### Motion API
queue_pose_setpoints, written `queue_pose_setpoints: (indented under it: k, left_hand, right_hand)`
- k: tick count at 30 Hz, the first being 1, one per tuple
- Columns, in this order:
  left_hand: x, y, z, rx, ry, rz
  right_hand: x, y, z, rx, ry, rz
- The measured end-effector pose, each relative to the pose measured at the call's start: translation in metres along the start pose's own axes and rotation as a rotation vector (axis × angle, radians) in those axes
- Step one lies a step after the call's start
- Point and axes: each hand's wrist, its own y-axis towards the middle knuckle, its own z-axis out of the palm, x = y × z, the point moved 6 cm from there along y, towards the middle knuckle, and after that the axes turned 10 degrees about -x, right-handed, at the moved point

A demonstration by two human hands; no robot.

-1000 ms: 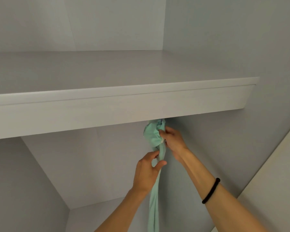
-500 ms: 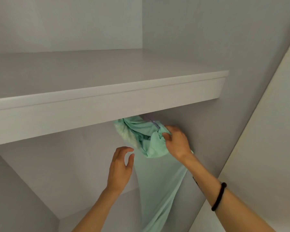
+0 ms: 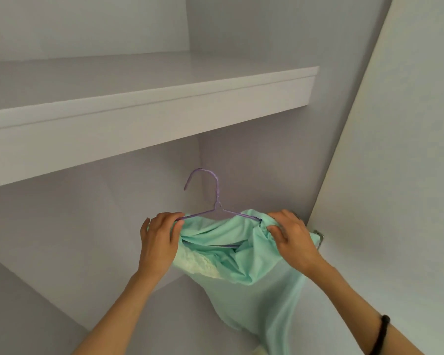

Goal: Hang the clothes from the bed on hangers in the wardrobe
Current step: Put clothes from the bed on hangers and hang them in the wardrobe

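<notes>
Hanger (image 3: 217, 206) below the shelf (image 3: 149, 116), garment (image 3: 241, 252) draped on it, between left hand (image 3: 159, 242) and right hand (image 3: 292, 237).

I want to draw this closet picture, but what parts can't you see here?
- Head view: the rail for the purple hanger, if there is one, is hidden by the shelf.
- Head view: the bottom of the green garment is cut off by the lower edge.
- Head view: both hanger ends are covered by the left hand, the right hand and cloth.
- Head view: the small metal fitting is partly hidden by cloth.
</notes>
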Motion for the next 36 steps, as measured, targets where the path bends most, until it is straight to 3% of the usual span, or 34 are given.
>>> queue_pose_setpoints:
  k: [4,7,12,16,25,29,36]
  left_hand:
    - [-0.014,-0.021,-0.003,0.084,-0.088,0.010]
    - [-0.037,-0.037,0.002,0.238,-0.280,0.010]
    - [-0.087,-0.055,0.023,0.437,-0.320,0.213]
    - [-0.154,-0.080,0.035,0.510,-0.411,0.264]
    - [-0.366,-0.197,0.042,0.552,-0.633,0.599]
    - [-0.450,-0.274,0.037,0.609,-0.758,0.648]
    - [-0.588,-0.372,0.025,0.518,-0.892,0.761]
  right_hand:
    - [-0.012,-0.052,-0.026,-0.013,0.018,0.116]
    - [-0.022,-0.087,-0.061,-0.077,0.032,0.217]
    - [-0.047,-0.142,-0.129,-0.206,0.027,0.453]
    - [-0.052,-0.194,-0.188,-0.343,-0.077,0.528]
    - [-0.055,-0.375,-0.362,-0.731,-0.389,0.719]
    - [-0.039,-0.458,-0.439,-0.861,-0.498,0.779]
    - [-0.024,-0.568,-0.540,-1.084,-0.663,0.893]
